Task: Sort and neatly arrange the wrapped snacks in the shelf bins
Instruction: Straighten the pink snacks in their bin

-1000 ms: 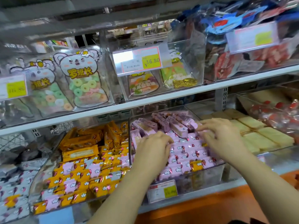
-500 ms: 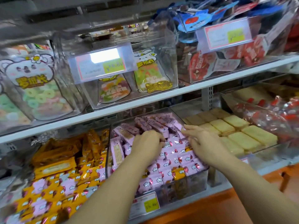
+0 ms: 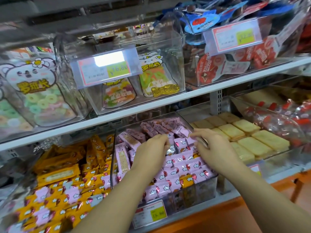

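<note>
Pink wrapped snacks (image 3: 175, 165) fill a clear bin (image 3: 204, 186) on the lower shelf, laid in rows at the front and piled loosely at the back (image 3: 161, 127). A few orange packets (image 3: 186, 179) lie among the pink ones. My left hand (image 3: 151, 151) is over the middle of the bin, its fingers curled down round pink packets. My right hand (image 3: 212, 147) reaches in from the right, fingers stretched left and touching packets near the back right of the pile. The packets under both palms are hidden.
The bin to the left holds mixed orange and pink snacks (image 3: 58, 190). To the right is a bin of pale yellow wafers (image 3: 252, 140). A yellow price tag (image 3: 149, 214) hangs on the bin front. The white upper shelf (image 3: 168, 101) carries clear bins of gummy bags.
Both hands have moved toward the back of the pink bin and closer together. The view has shifted to the right along the shelf.
</note>
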Tool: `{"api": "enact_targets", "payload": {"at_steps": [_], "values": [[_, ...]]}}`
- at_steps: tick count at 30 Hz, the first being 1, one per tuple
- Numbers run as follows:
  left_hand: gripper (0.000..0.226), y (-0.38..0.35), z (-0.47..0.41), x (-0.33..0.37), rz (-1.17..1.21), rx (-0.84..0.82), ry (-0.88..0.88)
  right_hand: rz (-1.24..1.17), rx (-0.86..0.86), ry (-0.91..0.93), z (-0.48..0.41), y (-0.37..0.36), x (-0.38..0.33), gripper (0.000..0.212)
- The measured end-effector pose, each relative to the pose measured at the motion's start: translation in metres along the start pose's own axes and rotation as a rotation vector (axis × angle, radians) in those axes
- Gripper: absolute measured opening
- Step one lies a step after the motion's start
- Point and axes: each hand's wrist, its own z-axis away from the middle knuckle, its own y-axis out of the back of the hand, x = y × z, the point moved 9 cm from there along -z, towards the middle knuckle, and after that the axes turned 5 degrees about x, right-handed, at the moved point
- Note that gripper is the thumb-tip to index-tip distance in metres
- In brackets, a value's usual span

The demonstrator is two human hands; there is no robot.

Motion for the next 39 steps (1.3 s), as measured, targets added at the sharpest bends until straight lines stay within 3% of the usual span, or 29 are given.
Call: {"api": "enact_targets", "payload": {"at_steps": [5,12,18,25,32,39], "values": [[0.012,0.01,0.007,0.005,0.053,0.074,-0.029,-0.004,0.12,0.1,0.0,0.011,-0.02,0.023],[0.012,0.019,0.006,0.011,0.136,0.14,-0.045,0.303,-0.033,0.196,0.001,-0.015,-0.034,0.041],[0.009,0.048,0.001,0.012,0.288,0.31,0.007,0.378,-0.071,0.2,0.001,-0.024,-0.03,0.045],[0.009,0.082,0.023,-0.003,0.491,0.454,0.082,0.131,0.109,0.198,0.007,0.005,-0.049,0.024],[0.012,0.098,0.063,-0.051,0.695,0.52,0.276,-0.421,-0.118,0.126,0.02,-0.022,-0.092,0.039],[0.012,0.121,0.109,-0.123,0.758,0.631,0.425,-0.477,-0.214,0.224,0.04,-0.065,-0.168,0.035]]}}
